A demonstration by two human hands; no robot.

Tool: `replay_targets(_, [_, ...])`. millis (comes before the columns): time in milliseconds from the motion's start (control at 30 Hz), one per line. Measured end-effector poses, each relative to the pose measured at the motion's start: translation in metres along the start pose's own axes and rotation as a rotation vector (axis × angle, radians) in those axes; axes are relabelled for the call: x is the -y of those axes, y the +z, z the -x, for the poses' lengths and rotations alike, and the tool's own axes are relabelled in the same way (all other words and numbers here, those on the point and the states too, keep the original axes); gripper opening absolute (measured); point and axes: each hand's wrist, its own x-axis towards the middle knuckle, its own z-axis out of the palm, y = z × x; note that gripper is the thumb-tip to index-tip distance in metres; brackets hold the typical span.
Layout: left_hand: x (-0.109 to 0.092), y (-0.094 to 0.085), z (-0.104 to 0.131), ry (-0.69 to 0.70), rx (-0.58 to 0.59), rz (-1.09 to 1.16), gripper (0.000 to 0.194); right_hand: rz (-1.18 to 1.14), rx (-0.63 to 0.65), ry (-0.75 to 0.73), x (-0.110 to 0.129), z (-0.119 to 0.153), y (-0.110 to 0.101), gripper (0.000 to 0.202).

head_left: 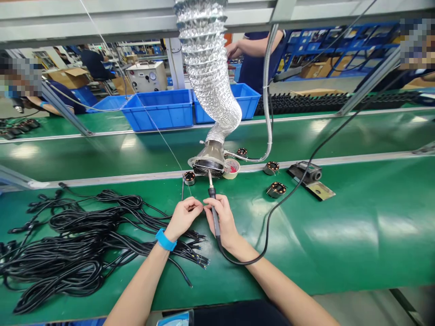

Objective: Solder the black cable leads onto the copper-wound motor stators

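Observation:
My right hand is closed round the grey grip of a soldering iron, its metal tip pointing away from me at the fume hood. My left hand is pinched, its fingertips close against those of the right. A thin solder wire hangs from above and runs down to the left hand; its end is hidden by the fingers. Just beyond the left hand sits a small motor stator with copper windings. Black cables with stripped ends lie beside and under my left wrist.
Bundles of coiled black cable cover the left of the green bench. To the right are stators, a tape roll and an iron stand. The iron's cord loops across my right forearm. Blue bins stand behind; people work beyond.

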Motion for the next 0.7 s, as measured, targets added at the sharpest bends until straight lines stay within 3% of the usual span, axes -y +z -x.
replay_targets(400, [0.004,0.006,-0.016,-0.087,-0.077,-0.052,0.017,0.101,-0.266,0.006,0.002,-0.002,-0.03,0.02])
replay_targets(700, [0.005,0.007,-0.016,-0.11,-0.082,-0.027,0.017,0.107,-0.222,0.007,0.005,0.0,-0.028,0.025])
